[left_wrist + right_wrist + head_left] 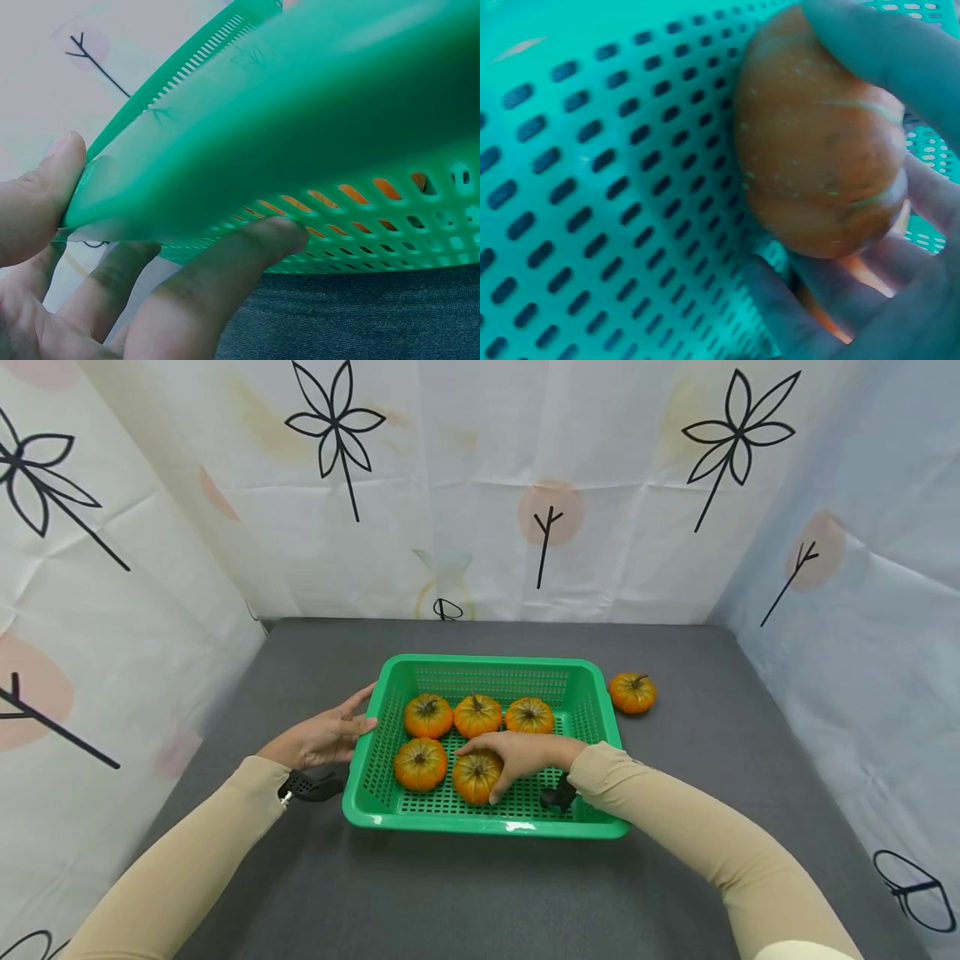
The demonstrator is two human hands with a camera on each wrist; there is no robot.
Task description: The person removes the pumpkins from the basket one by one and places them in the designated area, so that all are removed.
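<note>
A green plastic basket (486,828) with slotted walls holds several small orange pumpkins, three of them along its far side. My left hand (324,737) grips the basket's left rim; in the left wrist view its thumb (46,196) lies against the rim and the fingers reach beneath it. Inside the basket, my right hand (525,755) holds a pumpkin (474,779) in the near row, thumb on one side and fingers round the other. Directly left of that one sits another pumpkin (420,765). The held pumpkin (821,142) fills the middle of the right wrist view.
One more pumpkin (632,693) rests on the grey table (480,902), just outside the basket's right end. White patterned cloth (480,468) hangs behind the table and along both sides. A black camera strap (311,787) is round the left wrist.
</note>
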